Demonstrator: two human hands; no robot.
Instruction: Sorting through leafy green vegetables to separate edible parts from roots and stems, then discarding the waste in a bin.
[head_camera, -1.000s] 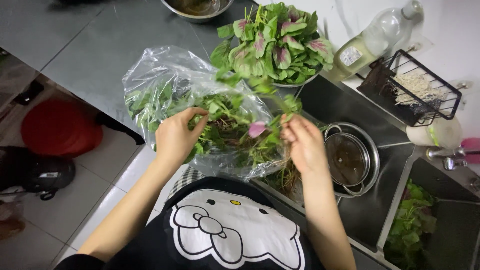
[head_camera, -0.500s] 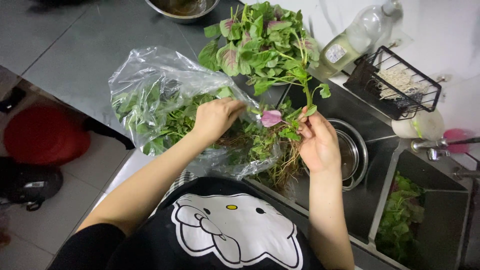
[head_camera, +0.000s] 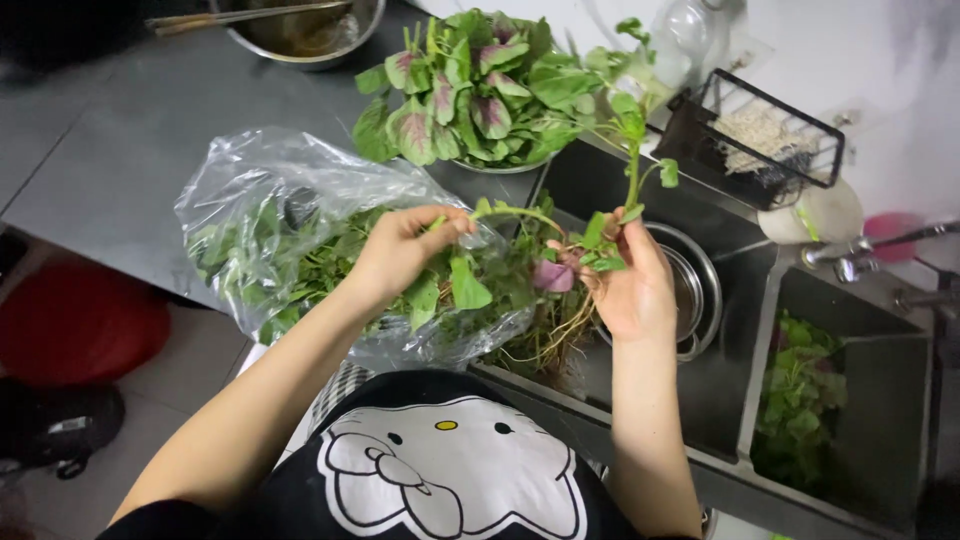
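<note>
The steel sink (head_camera: 730, 400) fills the 3-to-5 o'clock area, with a round steel bowl (head_camera: 700, 290) in its near basin and loose greens (head_camera: 800, 400) in the far one; on the grey counter (head_camera: 120, 130) at 9 to 11 o'clock lies a clear plastic bag (head_camera: 270, 200) of leafy amaranth, and at 12 o'clock a basin heaped with picked red-green leaves (head_camera: 470, 95). Left hand (head_camera: 400, 250), at centre, has its fingers closed, pinching a curved green stem (head_camera: 515, 212) over the bag mouth. Right hand (head_camera: 630, 285), just toward 3 o'clock, has its fingers curled around an upright amaranth sprig (head_camera: 630, 170), with roots (head_camera: 545, 340) hanging below at 6 o'clock.
</note>
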